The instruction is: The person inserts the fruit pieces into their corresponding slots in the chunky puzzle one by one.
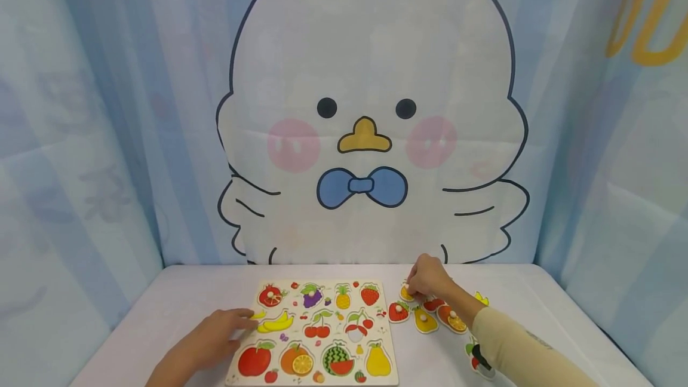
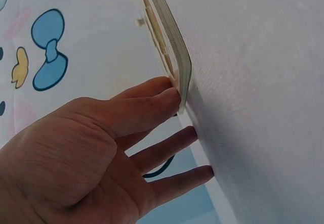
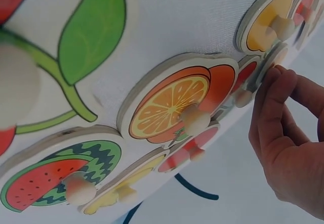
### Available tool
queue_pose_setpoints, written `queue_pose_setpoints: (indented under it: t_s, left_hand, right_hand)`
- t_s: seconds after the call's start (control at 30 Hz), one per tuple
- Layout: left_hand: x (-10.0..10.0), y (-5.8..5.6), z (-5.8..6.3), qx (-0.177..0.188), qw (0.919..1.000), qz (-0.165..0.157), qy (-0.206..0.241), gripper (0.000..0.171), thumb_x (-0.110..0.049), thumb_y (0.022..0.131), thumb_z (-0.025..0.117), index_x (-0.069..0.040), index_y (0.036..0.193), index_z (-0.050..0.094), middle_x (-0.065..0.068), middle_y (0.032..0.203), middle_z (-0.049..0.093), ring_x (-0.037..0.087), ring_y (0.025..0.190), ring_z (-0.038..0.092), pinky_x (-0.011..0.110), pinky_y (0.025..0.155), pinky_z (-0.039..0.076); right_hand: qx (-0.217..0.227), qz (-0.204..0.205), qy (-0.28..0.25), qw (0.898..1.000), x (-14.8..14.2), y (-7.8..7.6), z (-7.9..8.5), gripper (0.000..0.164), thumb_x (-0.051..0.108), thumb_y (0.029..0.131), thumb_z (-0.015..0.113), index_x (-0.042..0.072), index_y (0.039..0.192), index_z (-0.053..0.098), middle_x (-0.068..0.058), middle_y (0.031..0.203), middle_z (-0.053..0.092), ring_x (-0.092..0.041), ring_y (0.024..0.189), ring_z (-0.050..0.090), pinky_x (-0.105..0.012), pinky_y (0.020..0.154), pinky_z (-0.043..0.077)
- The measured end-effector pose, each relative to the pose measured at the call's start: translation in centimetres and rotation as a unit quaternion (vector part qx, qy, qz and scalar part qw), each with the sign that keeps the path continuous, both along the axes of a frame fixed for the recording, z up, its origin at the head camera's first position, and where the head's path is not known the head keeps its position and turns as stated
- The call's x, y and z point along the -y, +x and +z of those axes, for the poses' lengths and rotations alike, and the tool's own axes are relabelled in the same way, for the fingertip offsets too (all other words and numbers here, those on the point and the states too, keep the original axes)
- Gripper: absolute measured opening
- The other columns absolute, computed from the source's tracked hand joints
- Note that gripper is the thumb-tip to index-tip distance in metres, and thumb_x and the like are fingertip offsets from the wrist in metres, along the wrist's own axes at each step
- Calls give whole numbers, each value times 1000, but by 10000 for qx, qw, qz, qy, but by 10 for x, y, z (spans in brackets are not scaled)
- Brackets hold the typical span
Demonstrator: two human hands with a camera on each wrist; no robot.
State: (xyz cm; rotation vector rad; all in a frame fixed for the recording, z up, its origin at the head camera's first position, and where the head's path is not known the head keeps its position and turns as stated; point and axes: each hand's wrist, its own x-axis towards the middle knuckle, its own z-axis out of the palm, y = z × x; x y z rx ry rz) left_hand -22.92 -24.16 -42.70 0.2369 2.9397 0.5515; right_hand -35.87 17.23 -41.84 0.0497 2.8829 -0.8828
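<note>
A wooden fruit puzzle board (image 1: 295,334) lies flat on the table. My left hand (image 1: 212,339) is at the board's left side; in the left wrist view, the thumb and forefinger of that hand (image 2: 101,133) touch the board's edge (image 2: 179,57), the other fingers spread apart. Right of the board, my right hand (image 1: 430,276) reaches over loose knobbed pieces. Its fingertips pinch a yellow-orange puzzle piece (image 1: 405,293), mostly covered by the right hand (image 3: 288,128) in the right wrist view too. Its fruit cannot be made out.
Around the right hand lie a strawberry piece (image 1: 398,313), a pear piece (image 1: 424,321) and an orange piece (image 1: 450,319). A watermelon piece (image 3: 50,178) and a yellow piece (image 3: 121,183) lie nearby. A printed curtain (image 1: 365,226) hangs behind the table.
</note>
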Motion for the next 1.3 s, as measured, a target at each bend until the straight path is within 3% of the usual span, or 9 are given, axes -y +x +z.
queue_pose_setpoints:
  t_s: [0.33, 1.3]
  left_hand:
    - [1, 0, 0, 59, 10000, 47, 56, 29, -9, 80, 75, -22, 106, 73, 3, 122, 62, 31, 112, 54, 60, 95, 44]
    - [2, 0, -1, 30, 10000, -37, 21, 29, -9, 81, 74, -20, 108, 73, 5, 123, 61, 33, 114, 53, 60, 97, 43]
  right_hand:
    - [-125, 181, 80, 9997, 6, -3, 2, 12, 9, 77, 79, 5, 80, 67, -8, 71, 62, -18, 59, 61, -23, 54, 54]
    - [-282, 1212, -92, 9922, 54, 12, 12, 10, 5, 76, 79, 5, 75, 69, -5, 66, 63, -16, 54, 60, -22, 51, 53]
